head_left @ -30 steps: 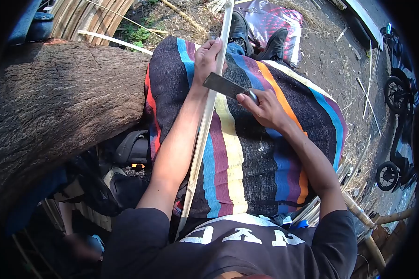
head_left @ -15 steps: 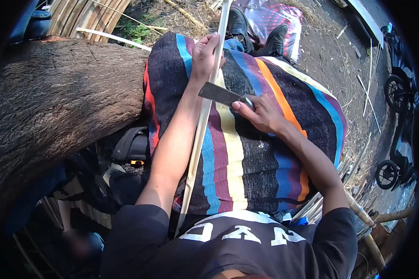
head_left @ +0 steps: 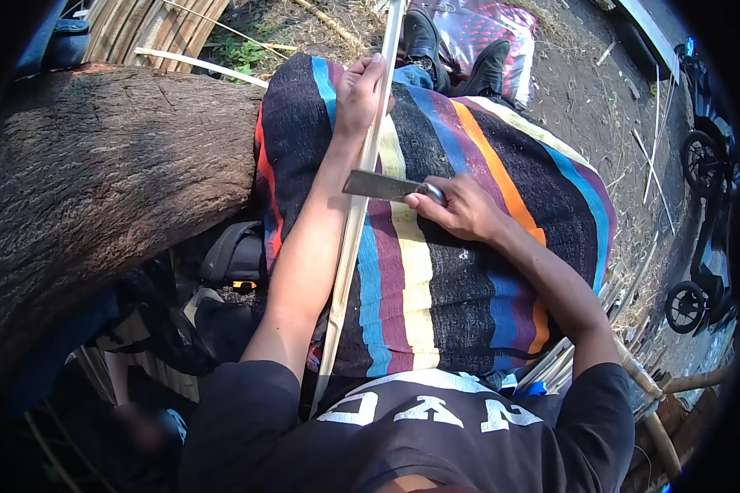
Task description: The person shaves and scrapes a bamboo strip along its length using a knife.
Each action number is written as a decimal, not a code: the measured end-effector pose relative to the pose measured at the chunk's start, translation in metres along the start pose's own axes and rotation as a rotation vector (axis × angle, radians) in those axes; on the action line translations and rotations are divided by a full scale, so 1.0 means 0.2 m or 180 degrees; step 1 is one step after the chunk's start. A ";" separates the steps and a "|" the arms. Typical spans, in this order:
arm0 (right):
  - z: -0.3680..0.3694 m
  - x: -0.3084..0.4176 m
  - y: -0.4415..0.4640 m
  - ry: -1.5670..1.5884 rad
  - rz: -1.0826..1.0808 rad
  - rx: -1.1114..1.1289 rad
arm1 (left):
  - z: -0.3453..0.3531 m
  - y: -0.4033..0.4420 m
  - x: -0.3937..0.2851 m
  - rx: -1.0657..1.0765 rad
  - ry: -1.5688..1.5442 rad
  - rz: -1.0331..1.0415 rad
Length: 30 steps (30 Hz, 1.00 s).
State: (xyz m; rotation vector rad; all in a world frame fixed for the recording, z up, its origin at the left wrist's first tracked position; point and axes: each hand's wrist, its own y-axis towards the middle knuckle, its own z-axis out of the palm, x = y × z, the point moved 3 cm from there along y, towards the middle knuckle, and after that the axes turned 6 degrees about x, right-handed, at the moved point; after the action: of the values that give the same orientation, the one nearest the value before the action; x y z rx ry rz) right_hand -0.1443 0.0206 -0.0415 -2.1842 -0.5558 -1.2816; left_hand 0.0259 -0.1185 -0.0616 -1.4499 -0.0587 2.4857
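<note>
A long pale bamboo strip point(head_left: 349, 255) runs from my waist up past the top of the view. My left hand point(head_left: 358, 97) is closed around its upper part, the thumb lying along it. In my right hand point(head_left: 459, 207) is a knife with a broad rectangular blade point(head_left: 378, 186), gripped by its handle. The blade lies across the strip below my left hand, its tip just beyond the strip's left edge. Under both hands, a striped cloth point(head_left: 456, 304) covers my lap.
A thick tree trunk point(head_left: 123, 156) lies close on my left. Split strips point(head_left: 140, 33) are stacked at the upper left. Shoes point(head_left: 423, 45) and a plastic bag point(head_left: 501, 41) are beyond the cloth. Bamboo poles point(head_left: 662, 444) stand at lower right, a motorcycle point(head_left: 703, 238) farther right. Another person sits lower left.
My right hand has drawn the knife slightly down along the strip toward me, and the blade has turned nearer to level. My left hand has hardly moved.
</note>
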 end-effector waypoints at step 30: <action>0.07 0.01 -0.02 -0.0317 -0.0553 0.0982 | 0.02 0.01 -0.01 0.0322 0.0020 0.0059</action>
State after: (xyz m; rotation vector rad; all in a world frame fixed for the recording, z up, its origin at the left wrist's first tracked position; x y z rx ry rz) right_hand -0.1370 0.0322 -0.0439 -1.9821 -0.9355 -1.0919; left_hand 0.0224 -0.1205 -0.0576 -1.4231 0.0808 2.4606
